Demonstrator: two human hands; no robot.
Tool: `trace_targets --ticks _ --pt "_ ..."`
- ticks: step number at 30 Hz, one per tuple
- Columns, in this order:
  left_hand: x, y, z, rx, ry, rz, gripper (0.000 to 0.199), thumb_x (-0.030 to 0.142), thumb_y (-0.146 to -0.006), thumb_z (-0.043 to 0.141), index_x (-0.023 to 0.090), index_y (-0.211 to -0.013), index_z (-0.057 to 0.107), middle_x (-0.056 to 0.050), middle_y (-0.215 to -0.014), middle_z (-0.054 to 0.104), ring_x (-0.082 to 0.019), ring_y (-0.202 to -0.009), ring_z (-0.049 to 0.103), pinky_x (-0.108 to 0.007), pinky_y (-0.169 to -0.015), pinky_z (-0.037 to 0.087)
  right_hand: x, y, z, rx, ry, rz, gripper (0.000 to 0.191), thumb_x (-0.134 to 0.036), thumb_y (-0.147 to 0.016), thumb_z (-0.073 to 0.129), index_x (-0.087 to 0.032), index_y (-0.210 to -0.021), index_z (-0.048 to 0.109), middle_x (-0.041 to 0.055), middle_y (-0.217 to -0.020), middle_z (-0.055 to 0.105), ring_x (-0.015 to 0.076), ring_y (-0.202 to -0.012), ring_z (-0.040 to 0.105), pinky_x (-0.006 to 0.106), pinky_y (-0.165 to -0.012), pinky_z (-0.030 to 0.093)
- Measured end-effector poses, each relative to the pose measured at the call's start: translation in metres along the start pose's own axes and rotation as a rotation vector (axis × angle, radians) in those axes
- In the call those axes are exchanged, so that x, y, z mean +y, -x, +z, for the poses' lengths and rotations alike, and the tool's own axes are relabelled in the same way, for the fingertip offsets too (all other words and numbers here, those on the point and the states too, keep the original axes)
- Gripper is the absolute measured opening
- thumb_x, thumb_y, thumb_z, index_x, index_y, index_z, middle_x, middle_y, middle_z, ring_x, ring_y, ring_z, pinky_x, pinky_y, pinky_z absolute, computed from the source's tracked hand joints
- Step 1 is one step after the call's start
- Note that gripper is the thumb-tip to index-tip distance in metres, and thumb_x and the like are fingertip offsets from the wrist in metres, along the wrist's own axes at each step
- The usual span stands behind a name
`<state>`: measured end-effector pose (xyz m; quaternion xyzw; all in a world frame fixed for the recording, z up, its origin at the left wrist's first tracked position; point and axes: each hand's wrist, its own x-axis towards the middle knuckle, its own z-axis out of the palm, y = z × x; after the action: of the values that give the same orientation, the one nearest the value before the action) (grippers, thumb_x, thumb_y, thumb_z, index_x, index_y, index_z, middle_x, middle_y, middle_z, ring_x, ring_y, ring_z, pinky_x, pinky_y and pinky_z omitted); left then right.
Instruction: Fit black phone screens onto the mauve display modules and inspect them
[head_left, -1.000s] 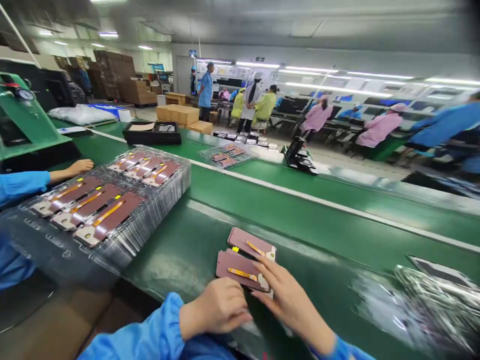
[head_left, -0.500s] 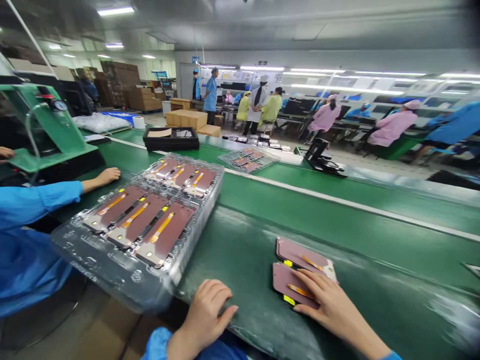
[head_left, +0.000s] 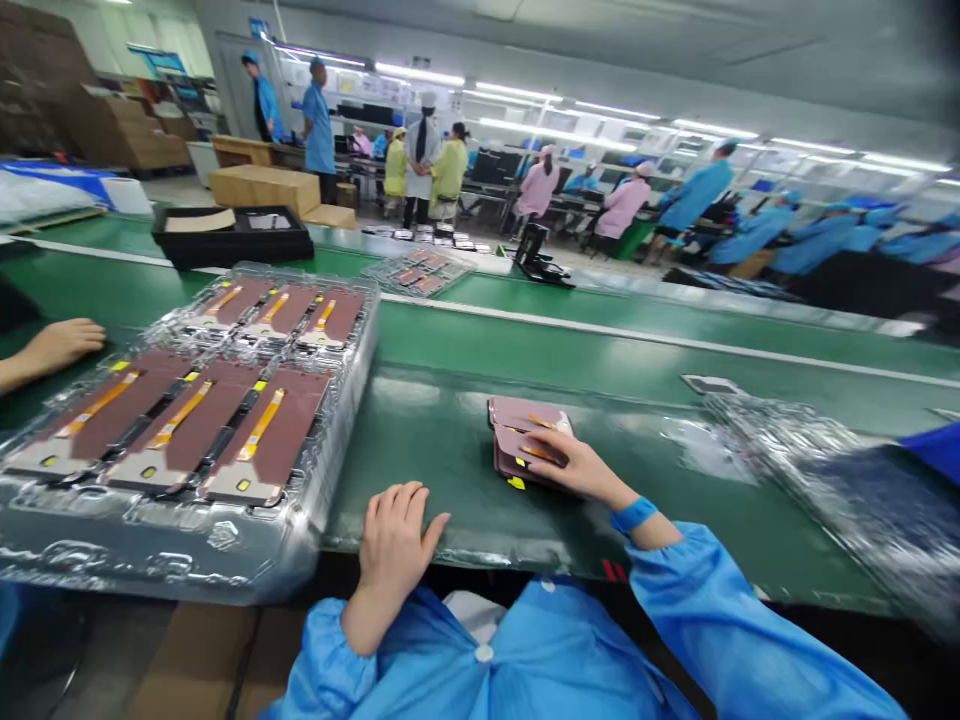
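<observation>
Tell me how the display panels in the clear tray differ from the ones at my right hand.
The tray panels sit spaced apart in the clear tray; the hand-side panels lie close together on the green work surface. The tray panels are untouched, while your right hand partly covers the hand-side panels. Both sets have reddish-brown backs, orange strips and yellow tabs.

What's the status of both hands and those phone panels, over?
Left hand palm-down at green worktop's near edge. Right hand on phone display panels, grip unclear. Loaded plastic tray to the left, clear plastic trays right.
</observation>
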<state>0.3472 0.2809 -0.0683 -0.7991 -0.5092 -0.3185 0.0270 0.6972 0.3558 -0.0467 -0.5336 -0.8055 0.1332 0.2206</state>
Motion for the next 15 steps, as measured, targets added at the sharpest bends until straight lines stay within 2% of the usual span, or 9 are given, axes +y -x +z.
trace_targets --ticks 8,12,15 --pt "-0.001 0.000 0.000 0.006 -0.017 0.006 0.031 0.038 -0.093 0.057 0.013 -0.109 0.066 -0.010 -0.115 0.070 -0.029 -0.104 0.060 -0.044 -0.087 0.043 -0.004 0.007 0.003 -0.004 0.109 -0.029 0.057 -0.056 -0.078 0.070 -0.021 -0.123 0.063 0.0162 -0.128 0.062 0.0350 -0.121 0.057 0.052 -0.104 0.045" --pt "-0.002 0.000 0.000 -0.023 0.003 0.005 0.031 0.038 -0.093 0.056 0.015 -0.112 0.065 -0.011 -0.119 0.069 -0.030 -0.106 0.059 -0.045 -0.090 0.043 -0.004 0.013 0.003 -0.044 0.169 -0.047 0.070 -0.060 -0.075 0.071 -0.020 -0.131 0.058 0.0170 -0.133 0.058 0.0351 -0.125 0.053 0.051 -0.105 0.044" --pt "-0.001 0.002 -0.004 -0.053 0.017 -0.023 0.032 0.037 -0.092 0.058 0.015 -0.115 0.063 -0.012 -0.121 0.067 -0.031 -0.107 0.058 -0.047 -0.091 0.042 -0.004 0.017 0.000 -0.078 0.189 -0.074 0.065 -0.056 -0.081 0.066 -0.020 -0.134 0.056 0.0157 -0.132 0.059 0.0323 -0.124 0.055 0.048 -0.104 0.045"
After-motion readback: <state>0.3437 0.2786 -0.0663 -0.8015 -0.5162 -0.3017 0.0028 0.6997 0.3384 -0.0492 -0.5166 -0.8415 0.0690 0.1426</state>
